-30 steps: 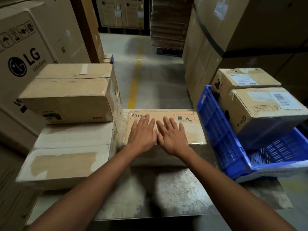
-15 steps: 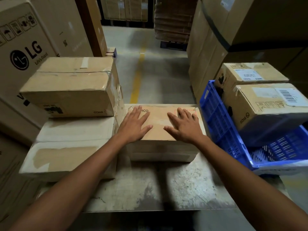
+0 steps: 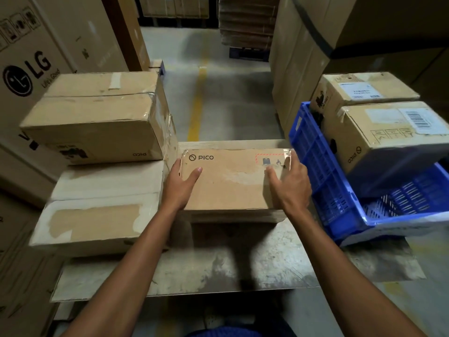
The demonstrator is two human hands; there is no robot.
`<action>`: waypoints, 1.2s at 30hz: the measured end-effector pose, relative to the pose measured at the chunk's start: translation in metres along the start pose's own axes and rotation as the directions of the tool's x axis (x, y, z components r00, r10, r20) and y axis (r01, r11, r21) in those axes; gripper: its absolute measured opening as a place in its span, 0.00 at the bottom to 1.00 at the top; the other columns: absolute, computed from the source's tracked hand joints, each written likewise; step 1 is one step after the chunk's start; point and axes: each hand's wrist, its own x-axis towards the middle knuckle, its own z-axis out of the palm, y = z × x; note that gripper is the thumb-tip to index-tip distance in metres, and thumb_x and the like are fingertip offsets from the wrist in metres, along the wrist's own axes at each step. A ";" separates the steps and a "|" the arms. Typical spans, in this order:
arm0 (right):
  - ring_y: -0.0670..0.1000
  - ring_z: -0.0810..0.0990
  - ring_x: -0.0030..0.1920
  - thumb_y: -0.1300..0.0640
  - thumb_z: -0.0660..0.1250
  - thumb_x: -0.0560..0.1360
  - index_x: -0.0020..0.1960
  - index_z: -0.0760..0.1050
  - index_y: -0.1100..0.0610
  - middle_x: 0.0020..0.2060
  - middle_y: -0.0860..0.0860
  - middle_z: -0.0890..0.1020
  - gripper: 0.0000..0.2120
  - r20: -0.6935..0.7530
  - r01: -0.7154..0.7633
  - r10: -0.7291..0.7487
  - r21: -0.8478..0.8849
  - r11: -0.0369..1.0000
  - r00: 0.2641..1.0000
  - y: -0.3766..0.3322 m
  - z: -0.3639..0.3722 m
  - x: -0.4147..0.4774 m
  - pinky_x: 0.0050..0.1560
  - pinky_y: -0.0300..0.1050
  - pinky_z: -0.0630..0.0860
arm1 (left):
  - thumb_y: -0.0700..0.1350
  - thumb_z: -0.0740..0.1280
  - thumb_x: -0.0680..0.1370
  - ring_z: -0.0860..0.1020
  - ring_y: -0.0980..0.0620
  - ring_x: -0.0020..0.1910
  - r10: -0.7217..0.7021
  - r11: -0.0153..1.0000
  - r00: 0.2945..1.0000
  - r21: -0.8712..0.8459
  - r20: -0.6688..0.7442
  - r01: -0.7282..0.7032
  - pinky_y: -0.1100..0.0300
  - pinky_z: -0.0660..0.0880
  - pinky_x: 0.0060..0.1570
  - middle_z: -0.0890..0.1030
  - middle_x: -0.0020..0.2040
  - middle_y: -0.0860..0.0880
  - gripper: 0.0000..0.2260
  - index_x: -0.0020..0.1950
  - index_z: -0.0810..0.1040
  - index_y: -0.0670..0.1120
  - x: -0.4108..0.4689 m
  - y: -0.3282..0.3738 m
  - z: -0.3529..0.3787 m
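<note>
Cardboard box [image 3: 233,181] gripped between hands [image 3: 181,184] [image 3: 290,187].

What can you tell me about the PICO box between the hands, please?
The PICO box is a flat brown cardboard carton lying level on the metal table. Its top bears a PICO logo far left, a red-dashed label far right, and scuffed, torn patches. The left hand grips its left edge, the right hand its right edge, thumbs on top.
</note>
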 end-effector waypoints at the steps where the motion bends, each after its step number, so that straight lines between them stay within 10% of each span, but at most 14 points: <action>1: 0.58 0.74 0.64 0.37 0.66 0.77 0.81 0.56 0.50 0.65 0.58 0.72 0.39 -0.021 -0.007 0.007 0.027 1.000 1.000 0.001 -0.001 -0.002 0.61 0.60 0.75 | 0.64 0.67 0.75 0.75 0.49 0.67 0.027 0.999 1.000 -0.034 -0.009 -0.027 0.48 0.72 0.68 0.77 0.69 0.51 0.31 0.75 0.69 0.52 -0.003 -0.001 0.000; 9: 0.53 0.74 0.54 0.39 0.70 0.75 0.72 0.64 0.46 0.58 0.53 0.65 0.31 -0.145 0.044 -0.004 0.277 0.960 0.989 0.009 0.006 -0.015 0.50 0.48 0.76 | 0.80 0.61 0.67 0.79 0.49 0.61 -0.115 0.947 0.993 -0.307 -0.040 0.097 0.43 0.75 0.64 0.80 0.63 0.50 0.40 0.68 0.75 0.52 -0.004 -0.004 -0.003; 16: 0.51 0.73 0.51 0.44 0.73 0.75 0.61 0.65 0.57 0.57 0.54 0.67 0.26 -0.132 -0.018 0.069 0.356 0.934 0.989 0.030 0.022 -0.050 0.46 0.37 0.73 | 0.58 0.67 0.73 0.74 0.47 0.64 -0.114 0.971 0.993 -0.211 -0.010 0.109 0.45 0.73 0.65 0.75 0.66 0.48 0.26 0.70 0.73 0.52 -0.016 -0.014 0.000; 20: 0.53 0.73 0.48 0.44 0.73 0.74 0.55 0.64 0.56 0.55 0.53 0.67 0.23 -0.076 -0.140 0.173 0.320 0.937 0.982 0.036 0.032 -0.065 0.48 0.47 0.73 | 0.43 0.67 0.79 0.72 0.49 0.64 -0.116 0.974 0.992 -0.190 0.046 0.123 0.53 0.71 0.64 0.73 0.66 0.51 0.23 0.75 0.69 0.49 -0.028 -0.028 0.004; 27: 0.57 0.75 0.50 0.45 0.70 0.77 0.57 0.68 0.57 0.59 0.58 0.70 0.19 0.076 -0.295 0.287 0.128 0.947 0.955 0.042 0.035 -0.071 0.48 0.48 0.72 | 0.46 0.66 0.77 0.74 0.44 0.65 -0.168 0.986 0.985 0.005 0.029 0.168 0.48 0.71 0.67 0.74 0.70 0.47 0.26 0.74 0.66 0.52 -0.048 -0.046 0.019; 31: 0.61 0.67 0.73 0.47 0.70 0.76 0.62 0.72 0.56 0.69 0.60 0.70 0.20 0.000 -0.048 0.049 -0.217 0.975 0.999 0.025 0.048 -0.075 0.72 0.70 0.59 | 0.48 0.64 0.82 0.71 0.39 0.68 -0.073 0.948 0.997 0.314 0.030 0.060 0.51 0.69 0.64 0.67 0.72 0.41 0.28 0.80 0.59 0.45 -0.052 -0.037 0.025; 36: 0.63 0.61 0.78 0.42 0.58 0.78 0.73 0.69 0.59 0.77 0.62 0.64 0.30 0.353 0.476 -0.400 -0.160 0.865 0.846 -0.009 0.078 -0.089 0.73 0.64 0.63 | 0.52 0.64 0.81 0.69 0.36 0.69 0.019 0.850 0.989 0.519 0.145 -0.092 0.47 0.70 0.64 0.61 0.75 0.39 0.30 0.79 0.58 0.43 -0.070 -0.037 0.035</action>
